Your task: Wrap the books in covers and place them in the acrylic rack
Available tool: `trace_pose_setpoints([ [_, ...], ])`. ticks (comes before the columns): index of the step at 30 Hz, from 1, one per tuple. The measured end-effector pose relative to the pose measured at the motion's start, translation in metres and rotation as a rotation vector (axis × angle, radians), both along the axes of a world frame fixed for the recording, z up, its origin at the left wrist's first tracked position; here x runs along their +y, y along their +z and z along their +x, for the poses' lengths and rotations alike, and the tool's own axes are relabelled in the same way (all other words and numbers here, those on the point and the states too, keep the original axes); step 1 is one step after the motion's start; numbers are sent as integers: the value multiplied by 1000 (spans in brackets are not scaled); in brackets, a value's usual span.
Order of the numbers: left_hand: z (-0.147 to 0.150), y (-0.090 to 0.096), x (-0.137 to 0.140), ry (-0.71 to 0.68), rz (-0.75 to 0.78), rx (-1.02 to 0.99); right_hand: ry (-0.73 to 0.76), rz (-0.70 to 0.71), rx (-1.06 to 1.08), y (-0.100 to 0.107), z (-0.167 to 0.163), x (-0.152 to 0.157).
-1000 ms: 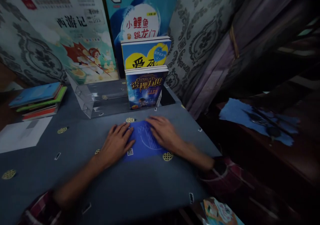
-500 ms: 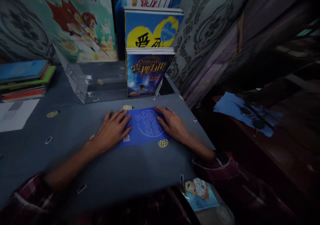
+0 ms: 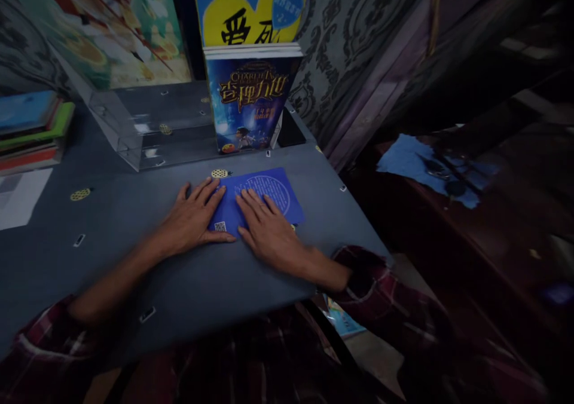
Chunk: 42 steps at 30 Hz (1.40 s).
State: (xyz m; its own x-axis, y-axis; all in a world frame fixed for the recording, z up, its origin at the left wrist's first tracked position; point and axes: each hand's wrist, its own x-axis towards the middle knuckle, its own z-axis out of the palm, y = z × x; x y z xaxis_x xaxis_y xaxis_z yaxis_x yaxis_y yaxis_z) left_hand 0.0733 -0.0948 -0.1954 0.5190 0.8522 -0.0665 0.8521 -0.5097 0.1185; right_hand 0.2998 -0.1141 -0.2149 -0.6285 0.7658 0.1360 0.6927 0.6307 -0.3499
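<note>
Holding nothing in head view, with splayed left hand on left edge and loosely open right hand over middle of blue booklet, flat on desk before upright book, best steadied by light, even pressure.

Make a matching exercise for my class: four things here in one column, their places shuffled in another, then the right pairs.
1. Violet-blue cover
2. Book with gold title
3. Stack of books
4. Light blue cloth

A. Just beyond the white paper
B. Partly beneath left hand and right hand
C. Off the table, to its right
D. Standing in the clear rack

Pairs: 1-B, 2-D, 3-A, 4-C
</note>
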Motion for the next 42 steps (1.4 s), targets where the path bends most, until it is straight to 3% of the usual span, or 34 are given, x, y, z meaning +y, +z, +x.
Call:
trace_pose_setpoints([
  [10, -4, -4, 1, -21, 7, -26, -174, -11, -48, -1, 77, 2],
  [14, -2, 1, -1, -12, 26, -10, -183, 11, -67, 0, 79, 0],
  [20, 21, 28, -14, -141, -46, 95, -139, 31, -121, 14, 82, 8],
  [24, 43, 41, -20, -153, -95, 117, -91, 14, -135, 28, 84, 16],
  [31, 78, 47, -27, -151, -107, 294, 6, -72, -149, 38, 80, 24],
  [37, 94, 37, -26, -47, -93, 316, 54, -127, -55, 33, 91, 33],
  [42, 76, 55, -22, -107, -78, 169, 71, -149, 168, 19, 104, 49],
])
